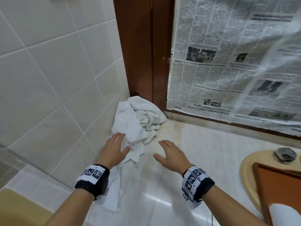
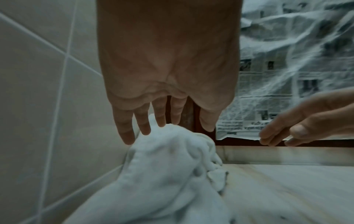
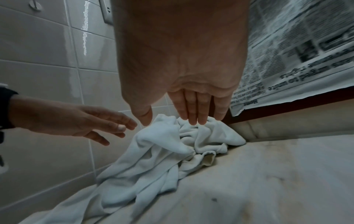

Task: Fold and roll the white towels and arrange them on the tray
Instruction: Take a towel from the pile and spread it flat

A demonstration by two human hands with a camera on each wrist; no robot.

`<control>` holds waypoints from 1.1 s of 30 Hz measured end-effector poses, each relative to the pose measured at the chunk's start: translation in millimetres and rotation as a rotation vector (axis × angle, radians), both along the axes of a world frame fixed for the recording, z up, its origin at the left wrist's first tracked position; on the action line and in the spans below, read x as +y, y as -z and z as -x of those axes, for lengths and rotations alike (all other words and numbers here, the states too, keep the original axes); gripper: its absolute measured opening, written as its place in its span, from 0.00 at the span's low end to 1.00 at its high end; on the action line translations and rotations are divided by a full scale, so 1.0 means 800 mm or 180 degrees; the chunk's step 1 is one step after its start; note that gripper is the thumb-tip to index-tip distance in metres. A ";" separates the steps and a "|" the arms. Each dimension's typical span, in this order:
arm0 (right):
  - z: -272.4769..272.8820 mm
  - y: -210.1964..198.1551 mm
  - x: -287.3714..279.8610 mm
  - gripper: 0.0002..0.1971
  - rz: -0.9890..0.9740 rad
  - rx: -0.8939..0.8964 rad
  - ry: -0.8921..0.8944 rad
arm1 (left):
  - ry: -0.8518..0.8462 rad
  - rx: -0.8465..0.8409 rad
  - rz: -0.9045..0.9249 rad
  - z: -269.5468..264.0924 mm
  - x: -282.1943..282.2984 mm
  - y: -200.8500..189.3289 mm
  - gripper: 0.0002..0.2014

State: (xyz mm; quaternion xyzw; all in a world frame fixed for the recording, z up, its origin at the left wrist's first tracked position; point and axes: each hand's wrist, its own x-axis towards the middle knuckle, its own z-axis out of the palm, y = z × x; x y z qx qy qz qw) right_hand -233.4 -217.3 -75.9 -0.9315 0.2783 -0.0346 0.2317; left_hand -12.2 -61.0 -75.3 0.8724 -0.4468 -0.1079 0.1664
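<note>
One pale marble tabletop (image 1: 171, 185) runs beneath both hands, and a single wall of glossy off-white square tiles (image 1: 48, 70) rises beyond the left hand. Ahead of the right hand, one sheet of black-and-white newspaper (image 1: 228, 62) covers a pane set in one dark reddish-brown wooden frame (image 1: 140, 54). Out past the right hand sits one cream oval basin (image 1: 247, 162), with one orange-brown wooden tray (image 1: 280, 181) resting over it; a single rolled white towel (image 1: 283, 216) shows at the tray's near end, cut off by the picture edge.

One crumpled heap of white terry towels (image 1: 138, 121) lies on the tabletop in the corner by the tiles, directly ahead of the left hand, its tail trailing back under that wrist. How many towels are in the heap cannot be told.

Two hands are in view, each with one black wristband carrying square printed markers. The left hand (image 1: 116, 149) is flat, fingers straight and spread, over the heap's near edge and gripping nothing. The right hand (image 1: 169, 154) hovers palm-down just beside the heap, fingers straight, holding nothing.
</note>
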 end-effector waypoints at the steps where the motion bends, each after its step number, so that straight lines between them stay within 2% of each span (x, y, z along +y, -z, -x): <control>1: -0.016 -0.001 -0.005 0.34 -0.0011 -0.0043 -0.0046 | -0.0073 -0.0022 -0.0007 -0.015 -0.007 -0.002 0.33; 5: -0.092 -0.007 -0.023 0.32 -0.0059 -0.0236 -0.0178 | -0.0266 -0.0027 0.0041 -0.074 -0.033 0.003 0.33; 8: -0.146 -0.013 -0.031 0.31 0.0050 -0.0275 -0.0358 | -0.0333 0.0206 -0.0023 -0.096 -0.049 0.009 0.34; 13: -0.222 -0.011 -0.041 0.31 0.0076 -0.0324 -0.0591 | -0.0233 0.0291 0.0127 -0.103 -0.056 0.010 0.26; 17: -0.245 -0.010 -0.041 0.30 -0.0081 -0.0311 -0.0700 | 0.0003 0.0370 0.0431 -0.093 -0.043 0.010 0.21; 20: -0.238 -0.010 -0.039 0.26 -0.0138 -0.0374 -0.0858 | 0.0248 0.0357 0.0695 -0.083 -0.027 0.004 0.20; 23: -0.216 -0.019 -0.037 0.16 -0.0108 -0.0475 -0.0871 | 0.0260 0.0475 0.0840 -0.074 -0.012 0.004 0.18; 27: -0.158 -0.045 -0.029 0.06 -0.0175 -0.0813 -0.0739 | 0.0336 0.0484 0.0638 -0.064 0.006 0.014 0.12; 30: -0.100 -0.062 -0.013 0.03 -0.0359 -0.0955 -0.0443 | 0.0321 0.0357 0.0337 -0.055 0.017 0.025 0.06; 33: -0.035 -0.078 0.003 0.02 -0.0467 -0.1046 -0.0116 | 0.0324 0.0219 0.0178 -0.043 0.033 0.029 0.09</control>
